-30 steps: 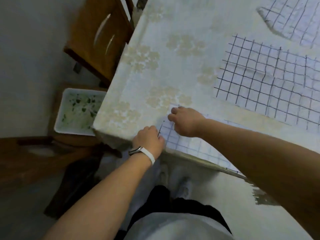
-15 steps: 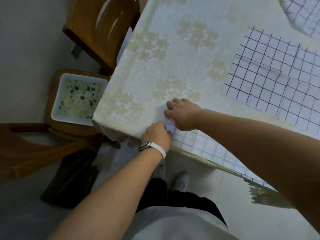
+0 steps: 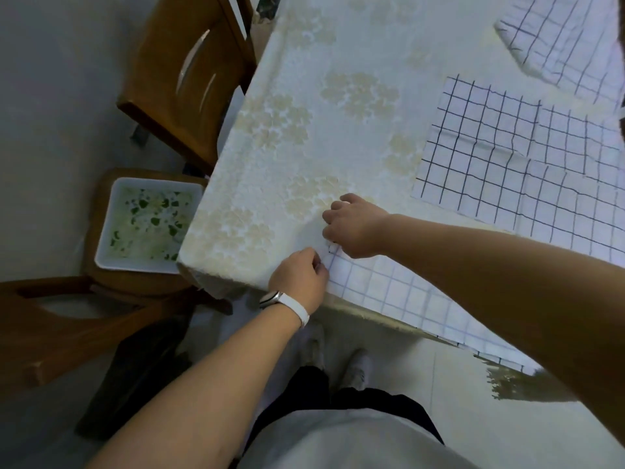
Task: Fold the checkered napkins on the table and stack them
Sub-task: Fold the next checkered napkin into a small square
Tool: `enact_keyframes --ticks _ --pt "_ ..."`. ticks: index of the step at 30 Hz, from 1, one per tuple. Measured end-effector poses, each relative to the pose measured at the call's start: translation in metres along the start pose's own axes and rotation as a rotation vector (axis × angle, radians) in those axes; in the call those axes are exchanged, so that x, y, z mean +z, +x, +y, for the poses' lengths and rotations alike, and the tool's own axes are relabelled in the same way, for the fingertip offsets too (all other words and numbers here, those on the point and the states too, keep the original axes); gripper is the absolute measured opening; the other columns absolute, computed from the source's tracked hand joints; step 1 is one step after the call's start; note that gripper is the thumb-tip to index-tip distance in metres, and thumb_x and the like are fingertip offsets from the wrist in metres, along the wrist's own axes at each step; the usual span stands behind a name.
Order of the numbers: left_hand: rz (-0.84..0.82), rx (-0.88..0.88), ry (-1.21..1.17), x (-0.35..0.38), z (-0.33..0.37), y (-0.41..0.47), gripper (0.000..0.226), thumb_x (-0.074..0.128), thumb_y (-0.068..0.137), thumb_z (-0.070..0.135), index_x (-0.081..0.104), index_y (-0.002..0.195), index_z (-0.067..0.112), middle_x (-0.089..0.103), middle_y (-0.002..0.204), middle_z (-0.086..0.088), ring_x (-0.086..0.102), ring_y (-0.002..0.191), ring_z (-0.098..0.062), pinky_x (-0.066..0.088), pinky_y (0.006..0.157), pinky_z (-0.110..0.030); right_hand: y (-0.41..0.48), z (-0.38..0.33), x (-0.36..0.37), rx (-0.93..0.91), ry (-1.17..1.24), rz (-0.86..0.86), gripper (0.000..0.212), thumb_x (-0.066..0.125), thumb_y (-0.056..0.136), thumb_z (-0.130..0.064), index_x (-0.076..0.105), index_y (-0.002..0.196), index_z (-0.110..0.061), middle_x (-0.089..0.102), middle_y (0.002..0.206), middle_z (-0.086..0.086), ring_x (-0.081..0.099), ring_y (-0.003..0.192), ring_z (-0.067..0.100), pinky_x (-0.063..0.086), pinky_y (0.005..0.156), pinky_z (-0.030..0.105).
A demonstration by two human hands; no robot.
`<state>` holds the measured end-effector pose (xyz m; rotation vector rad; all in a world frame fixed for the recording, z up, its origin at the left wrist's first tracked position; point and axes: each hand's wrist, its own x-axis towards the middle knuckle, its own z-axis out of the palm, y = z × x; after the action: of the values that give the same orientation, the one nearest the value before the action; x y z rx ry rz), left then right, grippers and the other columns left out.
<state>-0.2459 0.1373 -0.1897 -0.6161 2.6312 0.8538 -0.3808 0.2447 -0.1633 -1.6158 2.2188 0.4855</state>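
A white napkin with thin dark checks (image 3: 399, 292) lies along the near edge of the table (image 3: 304, 147), partly under my right forearm. My left hand (image 3: 299, 279), with a white wristband, pinches its near left corner. My right hand (image 3: 355, 228) pinches the far left corner just above. A second checkered napkin (image 3: 514, 164) lies flat further right on the cloth. A third checkered napkin (image 3: 558, 38), rumpled, sits at the far right corner of the view.
The table wears a pale cloth with beige flower patches. A wooden chair (image 3: 189, 79) stands at its left side. A stool (image 3: 101, 292) below the table corner carries a white square tray (image 3: 145, 225) with green bits. My shoes (image 3: 355, 367) are on the tiled floor.
Both hands have stayed on the napkin's left corners. My right hand has shifted slightly up the table, away from the left. The camera has tilted, bringing more of the table into view.
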Motion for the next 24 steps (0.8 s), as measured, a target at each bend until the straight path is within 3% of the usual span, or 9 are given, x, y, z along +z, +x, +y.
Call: enact_keyframes --ticks 4,11,17,24 --pt "0.008 0.046 0.018 -0.018 0.000 0.007 0.013 0.050 0.091 0.031 0.057 0.085 0.022 0.062 0.083 0.000 0.055 0.071 -0.025 0.044 0.059 -0.031 -0.005 0.008 -0.017 0.064 0.005 0.035 0.020 0.053 0.086 -0.018 0.062 0.103 -0.021 0.057 0.103 0.001 0.050 0.100 0.023 0.038 0.096 0.036" --pt "0.098 0.208 -0.109 -0.051 0.028 0.010 0.012 0.055 0.087 0.029 0.056 0.079 0.021 0.060 0.075 0.001 0.055 0.068 -0.024 0.046 0.057 -0.034 -0.035 0.023 -0.046 0.191 0.037 0.134 0.014 0.050 0.085 -0.014 0.058 0.097 -0.017 0.058 0.094 0.003 0.054 0.094 0.026 0.037 0.086 0.036" --pt "-0.008 0.377 -0.191 -0.048 0.071 -0.005 0.015 0.057 0.088 0.025 0.053 0.075 0.019 0.056 0.068 0.000 0.052 0.064 -0.021 0.038 0.053 -0.027 -0.082 0.034 -0.048 0.262 0.049 0.140 0.013 0.051 0.084 -0.014 0.056 0.095 -0.017 0.058 0.093 0.002 0.054 0.094 0.025 0.037 0.086 0.035" --pt "-0.092 0.505 -0.203 -0.015 0.120 -0.034 0.015 0.055 0.087 0.025 0.051 0.075 0.019 0.053 0.065 0.000 0.050 0.060 -0.022 0.039 0.054 -0.032 -0.155 0.046 -0.017 0.341 0.106 0.170 0.015 0.052 0.084 -0.014 0.058 0.098 -0.018 0.057 0.095 0.001 0.054 0.097 0.025 0.037 0.083 0.035"
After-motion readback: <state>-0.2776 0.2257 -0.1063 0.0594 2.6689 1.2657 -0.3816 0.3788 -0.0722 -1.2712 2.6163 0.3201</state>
